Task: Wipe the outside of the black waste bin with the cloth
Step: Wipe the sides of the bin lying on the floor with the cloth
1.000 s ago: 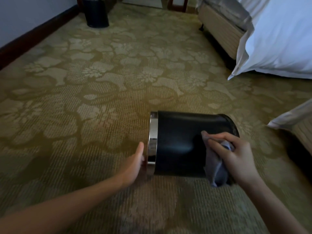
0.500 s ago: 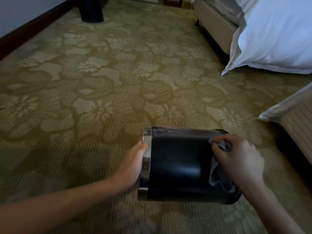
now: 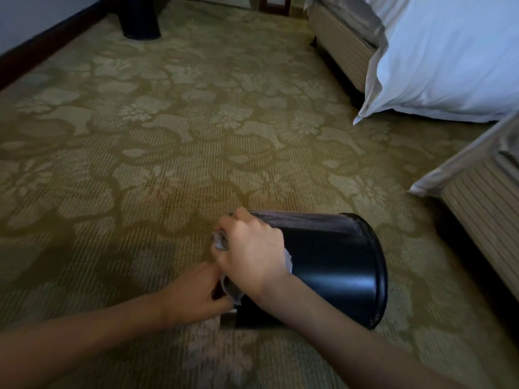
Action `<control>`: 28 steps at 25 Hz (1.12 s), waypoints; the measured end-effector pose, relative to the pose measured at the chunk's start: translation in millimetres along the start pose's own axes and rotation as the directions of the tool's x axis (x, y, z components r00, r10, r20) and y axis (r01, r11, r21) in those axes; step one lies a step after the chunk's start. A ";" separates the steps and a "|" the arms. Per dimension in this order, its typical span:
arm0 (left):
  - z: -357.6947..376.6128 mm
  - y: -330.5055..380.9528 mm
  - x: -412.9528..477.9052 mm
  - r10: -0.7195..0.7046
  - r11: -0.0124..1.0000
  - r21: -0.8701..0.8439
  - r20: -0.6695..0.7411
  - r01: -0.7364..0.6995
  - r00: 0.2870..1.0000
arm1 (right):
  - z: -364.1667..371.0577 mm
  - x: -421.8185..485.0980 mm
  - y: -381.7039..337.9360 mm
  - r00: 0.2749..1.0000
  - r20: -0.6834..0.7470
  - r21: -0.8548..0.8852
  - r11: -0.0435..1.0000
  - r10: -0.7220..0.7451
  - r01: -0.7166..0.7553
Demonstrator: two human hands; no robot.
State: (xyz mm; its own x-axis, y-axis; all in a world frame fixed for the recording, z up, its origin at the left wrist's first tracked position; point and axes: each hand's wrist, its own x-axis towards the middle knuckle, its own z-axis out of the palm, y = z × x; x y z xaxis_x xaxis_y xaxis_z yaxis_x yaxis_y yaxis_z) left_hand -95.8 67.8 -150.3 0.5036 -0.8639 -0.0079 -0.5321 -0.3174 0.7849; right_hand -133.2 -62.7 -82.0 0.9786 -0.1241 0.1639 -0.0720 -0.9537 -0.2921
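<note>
A smooth, glossy black waste bin (image 3: 331, 265), cylindrical and slightly tapered, is laid on its side on the carpet (image 3: 168, 164), well apart from the carpet's wall-side edge and nearer the bed-side edge. Its round base is turned to the right, and a bright metal band (image 3: 228, 322) is seen at the mouth end on the left. A pale, crumpled cloth (image 3: 220, 242) is bunched in the curled fingers of the right hand (image 3: 252, 248) and pressed against the bin's upper side near the mouth. The mouth end is grasped by the left hand (image 3: 193, 293), its fingers curled there and partly hidden by the cloth.

The carpet is olive, ribbed and woven with large pale flowers. Its far-left edge is bounded by a dark skirting board (image 3: 47, 43) beneath a pale wall (image 3: 28, 18). A second dark bin (image 3: 140, 21) stands upright at the far edge. Soft white bedding (image 3: 449, 51) hangs over a striped bed base (image 3: 345, 49) at the right.
</note>
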 end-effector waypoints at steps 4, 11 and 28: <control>2.3 6.7 -1.7 -0.050 0.995 -0.088 0.039 0.053 0.998 | -23.5 -24.4 63.0 0.981 -0.051 0.012 0.982 0.188 -0.187; 4.0 9.5 -7.2 -0.062 0.993 0.110 0.139 0.047 0.988 | -67.4 -74.3 143.3 0.792 -0.181 -0.002 0.805 0.584 -0.594; 6.4 -21.3 1.9 0.396 0.845 0.344 0.115 -0.410 0.911 | -77.1 -58.3 166.1 0.832 -0.104 -0.131 0.822 0.544 -0.554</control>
State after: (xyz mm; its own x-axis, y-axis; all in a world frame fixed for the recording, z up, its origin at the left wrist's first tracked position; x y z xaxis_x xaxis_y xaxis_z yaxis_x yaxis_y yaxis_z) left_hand -87.9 70.4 -171.0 0.1703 -0.9577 0.2321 -0.8902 -0.0485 0.4530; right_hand -217.1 -235.0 -67.4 0.7553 -0.6511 0.0753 -0.6268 -0.7511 -0.2074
